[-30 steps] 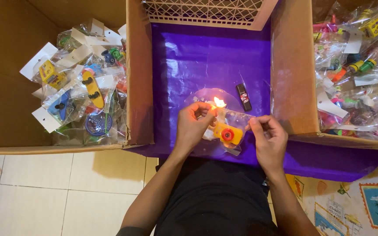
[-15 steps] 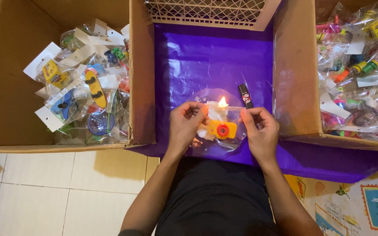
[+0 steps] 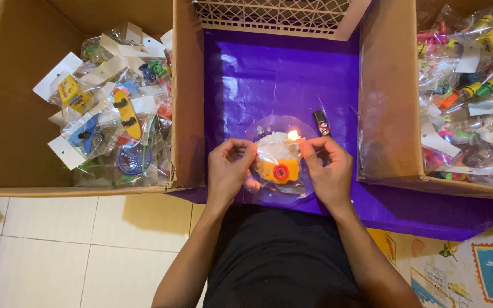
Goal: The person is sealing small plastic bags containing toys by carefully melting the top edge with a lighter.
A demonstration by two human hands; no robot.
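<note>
A small clear plastic bag (image 3: 278,162) holding a yellow toy with a red round part (image 3: 281,171) is held between both hands over a purple sheet (image 3: 281,80) spread on the worktop, seen from above. The left hand (image 3: 229,171) is closed on the bag's left edge, its fingers (image 3: 239,149) pinched together on the plastic. The right hand (image 3: 329,171) is closed on the bag's right edge in the same way, with the thumb and forefinger pressed to the top corner. A small flame (image 3: 294,135) is seen just beyond the bag's upper edge, between the two hands; what carries it cannot be told. A small dark lighter (image 3: 321,122) lies on the purple sheet just beyond the right hand. A cardboard box (image 3: 12,114) stands at the left, filled with bagged toys (image 3: 115,120) with white card headers. Another cardboard box (image 3: 389,114) stands at the right, heaped with more bagged toys (image 3: 463,91). A cream lattice basket (image 3: 275,14) sits at the far edge of the sheet. White floor tiles (image 3: 75,245) are seen at the near left.
</note>
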